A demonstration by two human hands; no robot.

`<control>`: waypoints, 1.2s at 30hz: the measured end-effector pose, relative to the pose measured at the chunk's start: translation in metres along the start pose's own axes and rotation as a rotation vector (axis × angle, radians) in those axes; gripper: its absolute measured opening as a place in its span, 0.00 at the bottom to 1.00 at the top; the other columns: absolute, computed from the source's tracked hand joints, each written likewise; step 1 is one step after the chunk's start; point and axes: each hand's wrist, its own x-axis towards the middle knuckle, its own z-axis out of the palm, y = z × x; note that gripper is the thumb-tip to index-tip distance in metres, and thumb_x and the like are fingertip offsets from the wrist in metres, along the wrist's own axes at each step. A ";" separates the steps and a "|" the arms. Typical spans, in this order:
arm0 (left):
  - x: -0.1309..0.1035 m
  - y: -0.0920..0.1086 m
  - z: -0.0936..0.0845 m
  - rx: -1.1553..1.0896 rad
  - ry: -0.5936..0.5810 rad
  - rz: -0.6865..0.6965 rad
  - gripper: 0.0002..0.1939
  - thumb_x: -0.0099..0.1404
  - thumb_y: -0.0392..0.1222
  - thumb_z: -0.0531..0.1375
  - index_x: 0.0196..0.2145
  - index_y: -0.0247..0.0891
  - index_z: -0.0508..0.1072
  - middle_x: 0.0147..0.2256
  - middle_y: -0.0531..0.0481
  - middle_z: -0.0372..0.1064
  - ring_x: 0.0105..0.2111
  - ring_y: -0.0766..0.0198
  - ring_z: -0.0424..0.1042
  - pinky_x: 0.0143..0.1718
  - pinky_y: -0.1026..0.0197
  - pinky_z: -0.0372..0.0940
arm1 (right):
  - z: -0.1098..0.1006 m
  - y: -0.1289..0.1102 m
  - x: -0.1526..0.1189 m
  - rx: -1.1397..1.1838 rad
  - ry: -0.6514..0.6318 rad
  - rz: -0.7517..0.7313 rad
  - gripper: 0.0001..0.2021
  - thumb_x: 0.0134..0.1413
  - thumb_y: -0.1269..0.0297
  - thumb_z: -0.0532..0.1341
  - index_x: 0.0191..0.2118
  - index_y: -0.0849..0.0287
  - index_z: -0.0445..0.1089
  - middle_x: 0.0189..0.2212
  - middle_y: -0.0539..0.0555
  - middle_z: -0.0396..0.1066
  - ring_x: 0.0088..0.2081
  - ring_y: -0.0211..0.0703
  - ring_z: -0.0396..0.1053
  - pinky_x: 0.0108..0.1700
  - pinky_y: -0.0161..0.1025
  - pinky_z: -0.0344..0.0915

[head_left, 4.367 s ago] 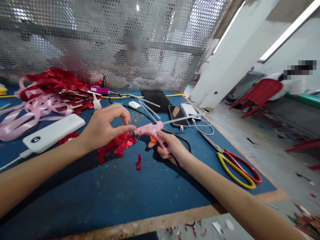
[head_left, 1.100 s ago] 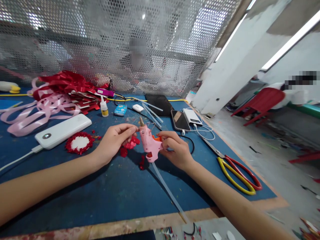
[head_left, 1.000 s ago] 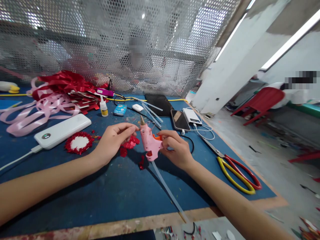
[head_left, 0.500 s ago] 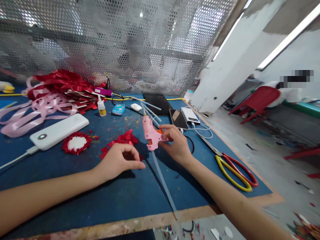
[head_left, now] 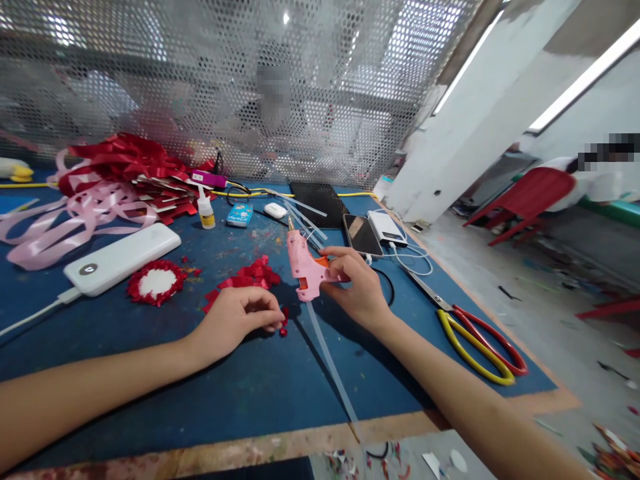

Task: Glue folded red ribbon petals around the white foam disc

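Observation:
My right hand (head_left: 361, 291) grips a pink hot glue gun (head_left: 306, 265) by its handle, nozzle pointing away from me. A long clear glue stick (head_left: 327, 363) trails from the gun's rear toward the table's front edge. To the left, my left hand (head_left: 241, 319) has thumb and fingers pinched on a small red ribbon piece (head_left: 284, 323), which pokes out past the fingertips. Just behind that hand lies a loose heap of red ribbon pieces (head_left: 257, 272). A round white disc edged with red ribbon (head_left: 156, 283) rests on the blue table farther left.
Scissors (head_left: 475, 343) with red and yellow handles lie at the right edge. A white power bank (head_left: 123, 259), glue bottle (head_left: 205, 212), ribbon pile (head_left: 125, 167), phone (head_left: 362, 235) and loose glue sticks (head_left: 305, 223) surround the work. A perforated metal screen (head_left: 200, 87) stands behind.
My left thumb and fingers have closed together, and a small red ribbon piece now shows at their tips. The glue gun stays in my right hand; the view has shifted slightly.

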 end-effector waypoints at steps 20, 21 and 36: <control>0.004 -0.010 0.002 -0.133 0.086 0.079 0.12 0.46 0.40 0.68 0.19 0.35 0.68 0.22 0.53 0.70 0.23 0.67 0.69 0.26 0.65 0.63 | 0.001 -0.003 -0.003 -0.062 -0.064 -0.080 0.10 0.48 0.74 0.60 0.28 0.55 0.57 0.47 0.57 0.68 0.43 0.46 0.69 0.39 0.43 0.65; 0.005 -0.010 0.002 -0.137 0.094 0.082 0.13 0.46 0.40 0.69 0.18 0.36 0.67 0.21 0.53 0.70 0.22 0.67 0.68 0.26 0.65 0.63 | 0.001 -0.003 -0.003 -0.059 -0.067 -0.076 0.10 0.48 0.74 0.60 0.28 0.55 0.57 0.47 0.57 0.68 0.43 0.46 0.69 0.39 0.43 0.65; 0.005 -0.009 0.000 0.059 0.119 0.057 0.14 0.53 0.45 0.64 0.21 0.37 0.63 0.21 0.56 0.65 0.22 0.69 0.63 0.25 0.66 0.58 | 0.001 -0.005 -0.003 -0.054 -0.086 -0.069 0.09 0.49 0.73 0.60 0.28 0.55 0.57 0.46 0.58 0.68 0.43 0.47 0.69 0.39 0.44 0.66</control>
